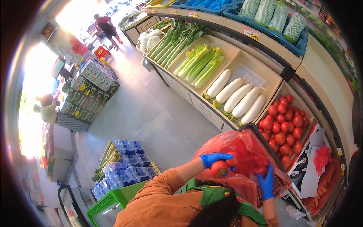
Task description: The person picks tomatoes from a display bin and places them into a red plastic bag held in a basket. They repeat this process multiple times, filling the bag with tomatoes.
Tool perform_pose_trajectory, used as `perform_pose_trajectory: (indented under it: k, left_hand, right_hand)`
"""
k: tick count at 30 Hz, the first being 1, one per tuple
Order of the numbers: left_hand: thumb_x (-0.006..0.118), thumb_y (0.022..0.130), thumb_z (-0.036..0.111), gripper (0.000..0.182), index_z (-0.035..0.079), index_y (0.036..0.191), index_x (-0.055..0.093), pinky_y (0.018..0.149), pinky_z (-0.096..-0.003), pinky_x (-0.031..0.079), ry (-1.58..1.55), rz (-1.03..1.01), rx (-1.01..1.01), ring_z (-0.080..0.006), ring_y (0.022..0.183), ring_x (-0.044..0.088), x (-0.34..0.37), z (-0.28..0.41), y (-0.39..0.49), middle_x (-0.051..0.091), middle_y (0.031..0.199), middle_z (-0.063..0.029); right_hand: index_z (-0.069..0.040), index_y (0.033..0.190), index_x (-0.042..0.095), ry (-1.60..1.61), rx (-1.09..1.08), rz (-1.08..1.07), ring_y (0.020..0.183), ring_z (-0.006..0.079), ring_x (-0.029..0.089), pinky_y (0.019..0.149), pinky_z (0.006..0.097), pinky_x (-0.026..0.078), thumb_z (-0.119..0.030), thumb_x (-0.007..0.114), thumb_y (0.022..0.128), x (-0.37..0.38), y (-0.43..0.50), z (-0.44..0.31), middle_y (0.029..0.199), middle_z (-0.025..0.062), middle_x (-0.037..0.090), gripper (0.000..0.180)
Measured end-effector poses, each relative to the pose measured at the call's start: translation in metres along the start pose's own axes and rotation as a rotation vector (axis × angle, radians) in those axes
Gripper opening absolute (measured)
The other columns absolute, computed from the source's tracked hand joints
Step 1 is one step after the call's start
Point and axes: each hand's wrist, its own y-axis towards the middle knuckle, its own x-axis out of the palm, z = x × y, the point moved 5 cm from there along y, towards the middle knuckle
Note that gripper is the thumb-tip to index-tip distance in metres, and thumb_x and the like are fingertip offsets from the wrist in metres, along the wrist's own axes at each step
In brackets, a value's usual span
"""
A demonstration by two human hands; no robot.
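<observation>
My left hand [217, 161], in a blue glove, is closed around a ripe tomato [219, 168] with a green calyx. A second tomato [232, 159] sits against its fingertips. Both are over the mouth of a translucent red plastic bag [227, 140], which spreads across a dark-rimmed crate [249, 124]. My right hand [266, 181], also gloved in blue, grips the bag's right side, thumb and fingers curved around red contents blurred by the film. Just beyond, a wooden bin [305, 105] holds many tomatoes [280, 138].
White radishes [240, 98], celery [201, 63] and leafy stalks [175, 42] fill bins ahead. An upper shelf carries netted produce [280, 17]. Stacked drink cartons [90, 88] and bottled-water packs [127, 164] stand left, near a green-framed cabinet [113, 201]. A person [106, 28] is far off.
</observation>
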Motion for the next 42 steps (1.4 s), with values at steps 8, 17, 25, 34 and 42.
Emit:
perform_pose_trajectory:
  k: [8,17,25,34,42]
  left_hand:
    - [0.062,0.090,0.048,0.057,0.004,0.127,0.055,0.079,-0.0419,0.057,-0.049,0.039,0.002,-0.0256,0.095,0.067,-0.001,-0.005,-0.008,0.066,0.112,-0.0152]
    - [0.063,0.089,0.049,0.056,0.004,0.123,0.057,0.076,-0.0410,0.057,-0.024,-0.087,-0.066,-0.0269,0.093,0.067,0.010,-0.008,0.024,0.067,0.110,-0.0152]
    - [0.062,0.090,0.049,0.058,0.004,0.126,0.055,0.081,-0.0446,0.057,-0.075,0.068,-0.107,-0.0283,0.096,0.067,0.020,-0.001,0.001,0.066,0.112,-0.0172]
    - [0.059,0.092,0.044,0.057,0.000,0.128,0.053,0.085,-0.0461,0.055,-0.005,0.013,0.007,-0.0297,0.099,0.066,0.013,0.006,-0.002,0.065,0.115,-0.0191]
    - [0.065,0.082,0.043,0.084,0.000,0.145,0.029,0.069,-0.0447,0.057,0.081,-0.166,0.024,-0.0368,0.077,0.068,0.038,0.008,0.021,0.057,0.122,-0.0236]
  right_hand:
    - [-0.007,0.147,0.032,-0.779,-0.027,0.362,0.136,0.0431,0.033,0.111,0.0457,0.030,-0.006,0.070,0.077,0.016,-0.079,0.020,0.152,0.0252,0.027,0.080]
    - [-0.003,0.131,0.051,-0.594,-0.015,-0.213,0.123,0.0423,0.049,0.099,0.0473,0.042,-0.025,0.055,0.090,0.094,-0.059,0.166,0.137,0.0249,0.048,0.047]
    - [-0.005,0.131,0.054,-0.844,0.166,-0.487,0.123,0.0336,0.051,0.100,0.0431,0.042,-0.029,0.053,0.094,0.103,-0.029,0.192,0.137,0.0190,0.050,0.044]
    - [-0.008,0.129,0.058,0.235,0.487,-0.749,0.120,0.0230,0.053,0.102,0.0373,0.043,-0.030,0.053,0.097,0.051,-0.035,0.113,0.132,0.0108,0.057,0.040]
    - [-0.001,0.141,0.042,1.449,0.238,-0.497,0.127,0.0440,0.047,0.103,0.0597,0.040,-0.047,0.060,0.087,-0.038,-0.027,-0.050,0.143,0.0223,0.044,0.073]
